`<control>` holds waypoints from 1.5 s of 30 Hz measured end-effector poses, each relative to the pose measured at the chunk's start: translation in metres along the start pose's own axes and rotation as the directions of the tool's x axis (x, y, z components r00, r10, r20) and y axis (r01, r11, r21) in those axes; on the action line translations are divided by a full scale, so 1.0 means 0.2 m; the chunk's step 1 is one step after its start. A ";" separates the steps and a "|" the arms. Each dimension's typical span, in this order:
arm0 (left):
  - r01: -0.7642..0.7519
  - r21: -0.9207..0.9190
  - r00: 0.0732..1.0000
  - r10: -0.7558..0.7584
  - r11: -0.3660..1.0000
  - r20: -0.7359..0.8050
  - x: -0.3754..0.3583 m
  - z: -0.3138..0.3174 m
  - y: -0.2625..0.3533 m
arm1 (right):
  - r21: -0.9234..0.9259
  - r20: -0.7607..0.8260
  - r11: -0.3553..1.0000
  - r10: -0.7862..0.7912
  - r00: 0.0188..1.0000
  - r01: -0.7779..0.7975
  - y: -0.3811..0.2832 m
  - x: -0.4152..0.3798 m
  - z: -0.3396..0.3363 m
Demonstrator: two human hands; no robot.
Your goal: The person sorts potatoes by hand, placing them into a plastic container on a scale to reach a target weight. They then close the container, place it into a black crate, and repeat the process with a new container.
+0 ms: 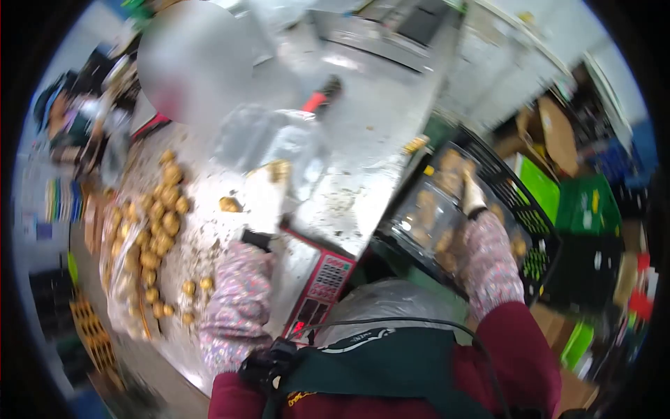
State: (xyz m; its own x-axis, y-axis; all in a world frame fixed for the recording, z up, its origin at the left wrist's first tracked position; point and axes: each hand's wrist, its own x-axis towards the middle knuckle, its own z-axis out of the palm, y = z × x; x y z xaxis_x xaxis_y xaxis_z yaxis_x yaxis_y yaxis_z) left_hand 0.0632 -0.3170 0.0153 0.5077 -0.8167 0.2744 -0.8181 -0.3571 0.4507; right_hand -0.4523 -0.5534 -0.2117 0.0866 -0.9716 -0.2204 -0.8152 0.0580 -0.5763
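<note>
My left hand [269, 192], in a pale glove with dirty fingertips, is over the metal table [349, 199] at the near edge of a clear plastic tray [276, 136]. Its fingers are smeared by motion. My right hand [472, 187], also gloved, reaches into a black crate [516, 192] on the right, touching one of the clear packs of potatoes [422, 213] in it. Whether its fingers grip the pack is hidden. A red scale [317, 290] with a lit display stands close to my left forearm.
Loose potatoes [157, 227] are heaped at the table's left beside a plastic bag [125, 279]. A red-handled tool [321, 96] lies beyond the tray. Green crates [586, 206] and a cardboard box [551, 136] stand at the far right.
</note>
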 end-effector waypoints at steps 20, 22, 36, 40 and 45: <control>-0.078 0.150 0.995 0.087 0.986 -0.055 -1.53 -0.39 -0.12 | 0.621 0.094 0.437 -0.866 0.492 0.651 -2.60 -0.86 0.17; -0.007 0.091 0.990 0.020 0.996 -0.138 -1.52 -0.55 -0.11 | 0.624 0.353 0.473 -0.881 0.315 0.622 -2.87 -1.09 0.41; 0.570 -0.094 0.725 -0.554 0.816 -0.408 -2.30 -0.86 -0.63 | 0.007 0.757 0.724 -0.454 0.469 0.690 -3.91 -1.84 2.53; 0.611 -0.083 0.696 -0.584 0.787 -0.419 -2.38 -0.86 -0.71 | -0.220 0.594 0.637 -0.513 0.619 0.739 -3.91 -2.05 2.48; 0.532 -0.162 0.726 -0.546 0.831 -0.418 -2.30 -0.86 -0.83 | -0.191 0.638 0.430 -0.629 0.445 0.882 -3.85 -2.08 2.45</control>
State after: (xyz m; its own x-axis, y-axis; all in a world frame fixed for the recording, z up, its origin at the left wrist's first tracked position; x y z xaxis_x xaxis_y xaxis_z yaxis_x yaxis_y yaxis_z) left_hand 0.0119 0.1962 -0.0397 0.9284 -0.2077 0.3082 -0.3658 -0.6581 0.6582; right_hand 0.4191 -0.0825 -0.0619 0.9166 -0.3220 -0.2372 -0.3834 -0.8762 -0.2920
